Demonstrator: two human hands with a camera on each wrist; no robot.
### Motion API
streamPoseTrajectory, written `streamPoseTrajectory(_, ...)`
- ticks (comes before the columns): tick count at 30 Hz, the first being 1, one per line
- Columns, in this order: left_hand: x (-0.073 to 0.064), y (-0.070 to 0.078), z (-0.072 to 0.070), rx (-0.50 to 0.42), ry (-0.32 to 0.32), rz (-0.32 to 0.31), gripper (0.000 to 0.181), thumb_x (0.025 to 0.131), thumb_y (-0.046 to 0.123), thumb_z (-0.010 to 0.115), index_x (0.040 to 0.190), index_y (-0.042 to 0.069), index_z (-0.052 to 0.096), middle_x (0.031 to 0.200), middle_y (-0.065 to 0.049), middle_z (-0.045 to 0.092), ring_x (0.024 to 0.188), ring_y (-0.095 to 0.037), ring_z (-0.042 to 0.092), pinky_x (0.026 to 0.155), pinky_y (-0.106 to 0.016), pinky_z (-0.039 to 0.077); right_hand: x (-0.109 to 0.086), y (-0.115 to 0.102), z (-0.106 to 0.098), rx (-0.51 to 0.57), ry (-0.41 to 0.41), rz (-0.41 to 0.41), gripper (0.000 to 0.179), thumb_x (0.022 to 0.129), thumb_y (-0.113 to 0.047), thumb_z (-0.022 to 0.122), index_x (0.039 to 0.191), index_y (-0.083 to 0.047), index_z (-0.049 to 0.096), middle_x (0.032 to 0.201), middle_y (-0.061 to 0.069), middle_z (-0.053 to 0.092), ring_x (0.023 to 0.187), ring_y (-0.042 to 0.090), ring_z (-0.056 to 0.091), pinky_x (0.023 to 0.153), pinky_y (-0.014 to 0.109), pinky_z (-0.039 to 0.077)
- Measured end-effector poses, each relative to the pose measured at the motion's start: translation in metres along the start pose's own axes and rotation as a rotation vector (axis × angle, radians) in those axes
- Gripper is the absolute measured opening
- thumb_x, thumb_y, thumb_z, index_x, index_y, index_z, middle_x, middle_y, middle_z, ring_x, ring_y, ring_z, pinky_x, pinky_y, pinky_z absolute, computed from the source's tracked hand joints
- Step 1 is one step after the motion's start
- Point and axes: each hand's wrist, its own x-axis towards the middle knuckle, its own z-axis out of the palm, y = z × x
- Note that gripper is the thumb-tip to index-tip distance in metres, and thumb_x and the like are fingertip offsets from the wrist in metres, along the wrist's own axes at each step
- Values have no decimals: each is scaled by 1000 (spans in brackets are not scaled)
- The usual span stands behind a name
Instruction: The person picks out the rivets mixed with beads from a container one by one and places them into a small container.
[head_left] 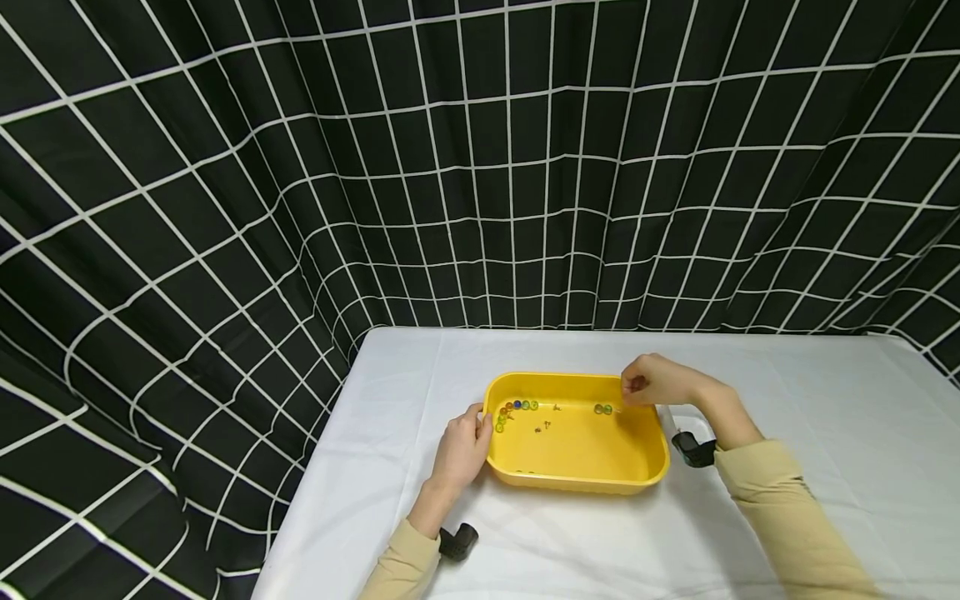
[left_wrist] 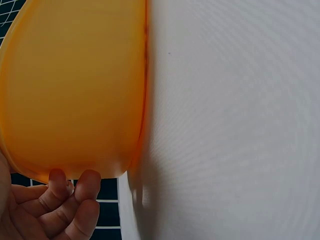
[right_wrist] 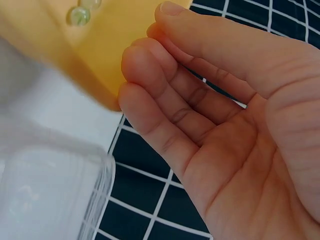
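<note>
A yellow plastic tub [head_left: 577, 454] stands on the table. Glass marbles [head_left: 517, 404] line its left and back sides, and two greenish marbles [head_left: 603, 409] sit near the back right. Several tiny brass-coloured pieces [head_left: 547, 425] lie on its floor, too small to identify. My left hand [head_left: 460, 450] holds the tub's left end, thumb at the rim, fingertips [left_wrist: 88, 184] against the outer wall. Over the back right corner is my right hand [head_left: 660, 381], its fingers bent and the thumb close to the index fingertip. Nothing shows between them; a tiny thing could be hidden there.
A clear plastic container [right_wrist: 50, 195] is just right of the tub, partly under my right forearm. White cloth [head_left: 832, 425] covers the table. Behind and to the left hangs a black curtain [head_left: 450, 183] with a white grid.
</note>
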Motion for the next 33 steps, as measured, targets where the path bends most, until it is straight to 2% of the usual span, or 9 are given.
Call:
streamPoseTrajectory(6, 0, 0, 0, -5, 0, 9, 32, 95, 13, 49, 115, -11, 56, 55, 5, 42, 44, -3, 36, 41, -19, 32, 9, -1, 7, -6, -7, -27, 17, 81, 0, 67, 67, -5, 58, 61, -6, 46, 58, 7, 41, 55, 21, 34)
streamPoseTrajectory(16, 0, 0, 0, 2, -4, -3, 33, 95, 14, 49, 116, -11, 56, 57, 4, 43, 45, -4, 37, 42, -19, 34, 20, -6, 16, 18, -39, -15, 14, 81, -1, 66, 69, -4, 60, 62, -3, 51, 59, 9, 43, 56, 21, 35)
streamPoseTrajectory(33, 0, 0, 0, -1, 3, 0, 31, 95, 13, 50, 114, -10, 57, 58, 4, 44, 47, -4, 38, 42, -19, 34, 37, -13, 32, 19, -73, -18, 16, 80, -1, 68, 66, -4, 60, 58, -6, 46, 56, 6, 41, 55, 21, 34)
